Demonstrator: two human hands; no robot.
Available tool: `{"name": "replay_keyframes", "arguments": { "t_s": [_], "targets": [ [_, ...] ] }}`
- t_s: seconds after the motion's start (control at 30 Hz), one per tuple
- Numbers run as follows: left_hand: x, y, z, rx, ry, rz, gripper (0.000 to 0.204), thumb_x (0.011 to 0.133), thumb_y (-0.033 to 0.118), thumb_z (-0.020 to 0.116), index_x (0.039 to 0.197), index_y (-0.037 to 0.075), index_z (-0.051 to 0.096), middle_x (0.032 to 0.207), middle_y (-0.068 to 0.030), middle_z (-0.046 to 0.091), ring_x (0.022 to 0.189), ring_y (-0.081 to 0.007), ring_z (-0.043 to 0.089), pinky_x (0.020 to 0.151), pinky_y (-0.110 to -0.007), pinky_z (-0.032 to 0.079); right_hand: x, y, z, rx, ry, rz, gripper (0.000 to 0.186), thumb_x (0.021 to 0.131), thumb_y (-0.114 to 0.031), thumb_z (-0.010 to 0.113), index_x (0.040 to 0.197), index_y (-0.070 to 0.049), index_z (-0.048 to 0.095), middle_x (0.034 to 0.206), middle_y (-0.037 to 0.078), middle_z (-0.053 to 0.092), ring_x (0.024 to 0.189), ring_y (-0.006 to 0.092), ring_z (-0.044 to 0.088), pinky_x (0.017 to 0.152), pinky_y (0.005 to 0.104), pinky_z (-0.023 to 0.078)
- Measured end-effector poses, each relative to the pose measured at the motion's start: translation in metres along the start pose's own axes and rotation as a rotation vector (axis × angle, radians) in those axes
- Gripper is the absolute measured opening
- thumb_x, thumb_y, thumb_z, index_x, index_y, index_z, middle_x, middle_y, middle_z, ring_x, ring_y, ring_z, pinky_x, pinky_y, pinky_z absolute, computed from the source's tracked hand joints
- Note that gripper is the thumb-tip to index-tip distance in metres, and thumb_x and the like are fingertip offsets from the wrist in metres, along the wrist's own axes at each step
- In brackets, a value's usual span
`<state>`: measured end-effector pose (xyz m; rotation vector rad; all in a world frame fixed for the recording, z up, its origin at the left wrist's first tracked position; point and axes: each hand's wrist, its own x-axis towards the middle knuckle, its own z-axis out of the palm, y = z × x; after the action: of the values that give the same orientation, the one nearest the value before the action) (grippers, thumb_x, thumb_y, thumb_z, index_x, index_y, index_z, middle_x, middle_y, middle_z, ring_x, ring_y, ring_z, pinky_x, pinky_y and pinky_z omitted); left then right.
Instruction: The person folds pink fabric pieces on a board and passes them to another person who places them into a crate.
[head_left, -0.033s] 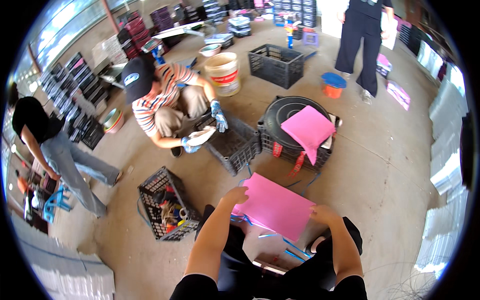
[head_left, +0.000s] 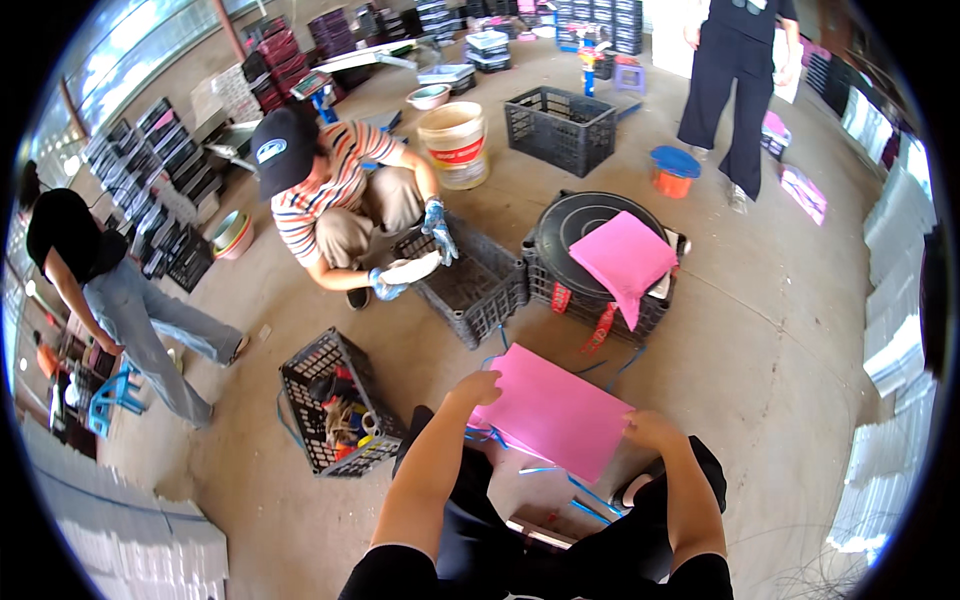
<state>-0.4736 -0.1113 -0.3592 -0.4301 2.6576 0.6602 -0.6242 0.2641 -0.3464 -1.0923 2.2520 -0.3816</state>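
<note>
A stack of pink sheets (head_left: 565, 412) lies spread flat over my knees. My left hand (head_left: 480, 388) is closed on its left edge, the fingertips partly out of sight. On the right edge, my right hand (head_left: 648, 428) pinches the sheets between thumb and fingers. Thin blue straps (head_left: 590, 498) show below the stack, near my feet. Beyond it, another pink piece (head_left: 622, 255) drapes over a round black lid (head_left: 562, 235), which rests on a black crate (head_left: 540, 285) with red ribbons.
To the left stands a black crate (head_left: 340, 345) of mixed items. A squatting co-worker (head_left: 345, 200) in blue gloves holds a pale object (head_left: 412, 268) over another black crate (head_left: 470, 325). Farther back are a bucket (head_left: 455, 165), an orange tub (head_left: 672, 185) and a standing person (head_left: 730, 100).
The view has shifted slightly, so background things sit a little farther right. Both my hands keep their hold on the pink sheets.
</note>
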Motion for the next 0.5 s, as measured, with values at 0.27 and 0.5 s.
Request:
{"name": "replay_keyframes", "arguments": {
  "t_s": [0.27, 0.5],
  "targets": [
    [-0.019, 0.001, -0.009, -0.014, 0.000, -0.057, 0.047, 0.080, 0.026, 0.054, 0.123, 0.007, 0.049, 0.114, -0.0179, 0.057, 0.106, -0.0341, 0.054, 0.089, -0.042, 0.044, -0.002, -0.021, -0.005, 0.028, 0.023, 0.039, 0.041, 0.079, -0.028, 0.058, 0.111, -0.003, 0.058, 0.102, 0.018, 0.063, 0.096, 0.0330, 0.059, 0.085, 0.0394, 0.046],
    [-0.017, -0.003, -0.008, -0.032, -0.002, -0.053, 0.047, 0.079, 0.026, 0.054, 0.122, 0.007, 0.049, 0.113, -0.0193, 0.057, 0.104, -0.0345, 0.055, 0.088, -0.042, 0.044, -0.006, -0.031, -0.011, -0.024, -0.024, 0.078, 0.038, 0.078, -0.028, 0.058, 0.109, -0.005, 0.059, 0.100, 0.018, 0.063, 0.095, 0.0334, 0.059, 0.084, 0.0399, 0.046]
  ]
}}
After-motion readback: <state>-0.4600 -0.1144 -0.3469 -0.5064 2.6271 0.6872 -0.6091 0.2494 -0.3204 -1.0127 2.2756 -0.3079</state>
